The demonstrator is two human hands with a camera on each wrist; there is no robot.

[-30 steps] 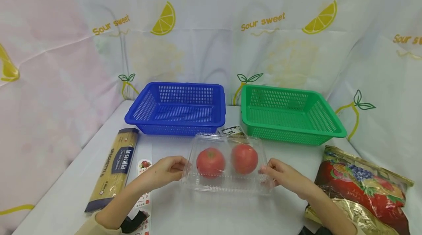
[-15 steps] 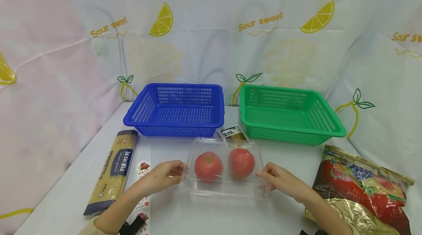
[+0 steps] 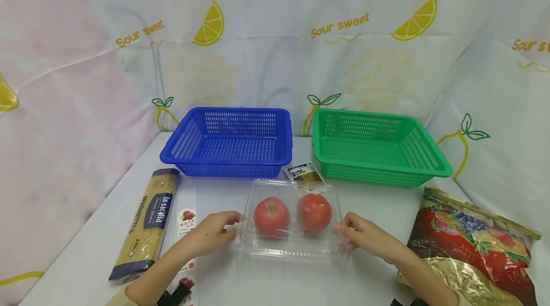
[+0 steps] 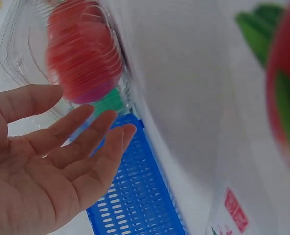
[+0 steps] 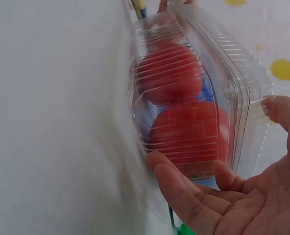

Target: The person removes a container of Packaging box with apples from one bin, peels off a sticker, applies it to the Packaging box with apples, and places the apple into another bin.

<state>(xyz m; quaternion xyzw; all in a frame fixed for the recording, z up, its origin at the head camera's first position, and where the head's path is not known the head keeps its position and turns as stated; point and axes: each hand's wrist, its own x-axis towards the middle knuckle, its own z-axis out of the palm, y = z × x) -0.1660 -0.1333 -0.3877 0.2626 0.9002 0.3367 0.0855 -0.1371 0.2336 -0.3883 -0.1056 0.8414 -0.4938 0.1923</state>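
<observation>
A clear plastic clamshell container [image 3: 296, 248] with two red fruits, a left one [image 3: 271, 216] and a right one [image 3: 315, 212], is centred before me, low over the white table. At its left end is my left hand [image 3: 212, 233], with thumb by the rim and fingertips at the lower wall. My right hand [image 3: 371, 235] holds the other end; in the right wrist view its thumb is on the rim and its fingers lie along the ridged base. The lid looks closed. The left wrist view shows the left hand [image 4: 47, 166] with loosely bent fingers against the container's end.
A blue basket [image 3: 227, 168] and a green basket [image 3: 382, 177] stand along the back. Between them lies a small labelled packet [image 3: 304, 172]. A spaghetti pack [image 3: 146, 225] and a strip of fruit stickers [image 3: 186, 222] are at left. A large fruit-printed bag [image 3: 472, 244] lies at right.
Both hands have brought the container slightly down and towards me, uncovering more of the small packet behind it. Over the last half second hands and container have barely moved.
</observation>
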